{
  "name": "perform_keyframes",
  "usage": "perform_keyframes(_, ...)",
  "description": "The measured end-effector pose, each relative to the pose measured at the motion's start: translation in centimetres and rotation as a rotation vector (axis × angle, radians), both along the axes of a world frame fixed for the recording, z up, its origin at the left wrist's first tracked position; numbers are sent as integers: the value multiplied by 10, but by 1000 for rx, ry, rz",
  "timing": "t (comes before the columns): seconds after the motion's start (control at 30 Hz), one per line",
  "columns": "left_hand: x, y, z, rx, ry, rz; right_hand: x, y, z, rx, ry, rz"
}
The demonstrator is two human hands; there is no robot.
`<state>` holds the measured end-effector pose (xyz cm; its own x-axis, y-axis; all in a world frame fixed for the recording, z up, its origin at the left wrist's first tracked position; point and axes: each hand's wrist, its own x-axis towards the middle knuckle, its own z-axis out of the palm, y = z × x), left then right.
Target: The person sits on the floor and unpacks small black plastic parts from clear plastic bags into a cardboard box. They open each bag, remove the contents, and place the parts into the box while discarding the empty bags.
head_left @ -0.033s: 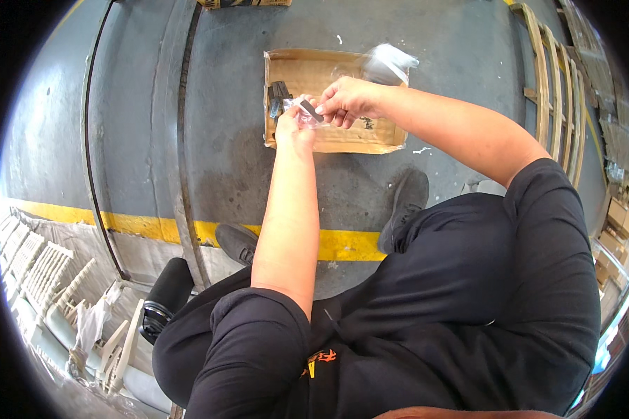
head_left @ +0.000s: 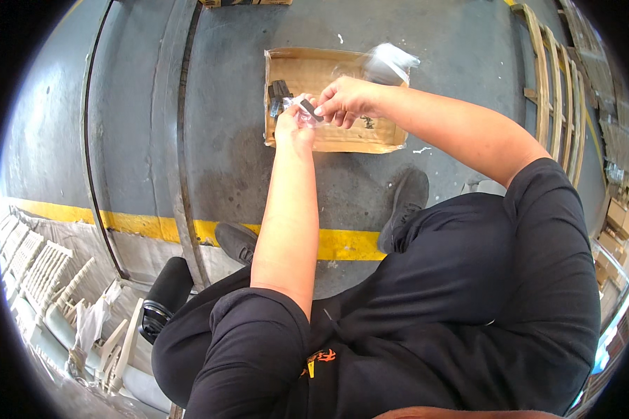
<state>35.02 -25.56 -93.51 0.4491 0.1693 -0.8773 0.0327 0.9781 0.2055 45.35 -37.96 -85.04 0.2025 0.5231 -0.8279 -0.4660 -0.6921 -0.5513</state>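
My left hand is closed on a small clear plastic bag, holding it above a shallow cardboard box. My right hand pinches a small dark rectangular block between thumb and fingers. The block's lower end is at my right fingertips, and the rest lies over the bag near my left fingers. Whether it is inside the bag's mouth or only against it, I cannot tell. More dark blocks rest in the box's left end, one with a bluish wrap. Loose clear plastic bags lie over its far right corner.
The box sits on a grey floor beyond my shoes and a yellow stripe. Wooden pallet slats stand at right. A metal rail runs along the left. A black cylinder and pale slatted pieces are at lower left.
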Motion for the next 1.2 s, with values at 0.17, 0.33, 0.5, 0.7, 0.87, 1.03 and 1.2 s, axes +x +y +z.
perform_keyframes(0.17, 10, 8, 2, -47, -38, 30, 7, 14, -3, 28, -184, 130)
perform_keyframes(0.33, 10, 9, 5, -109, -41, 95, 6, 22, 3, 15, -322, 205)
perform_keyframes(0.5, -2, 18, 10, -164, -52, 296, -6, 45, 13, 33, -547, 215)
perform_keyframes(0.7, 3, -15, 33, -263, 45, 258, -2, 34, 0, 138, -868, 223)
perform_keyframes(0.87, 3, -6, 16, -264, -16, 214, -3, 38, 11, 196, -968, 272)
perform_keyframes(1.03, -6, 30, -17, -161, -274, 109, -5, 38, 35, 280, -960, 410)
perform_keyframes(1.2, -3, 15, -12, -87, -84, -7, 25, -35, 31, -270, -1222, 553)
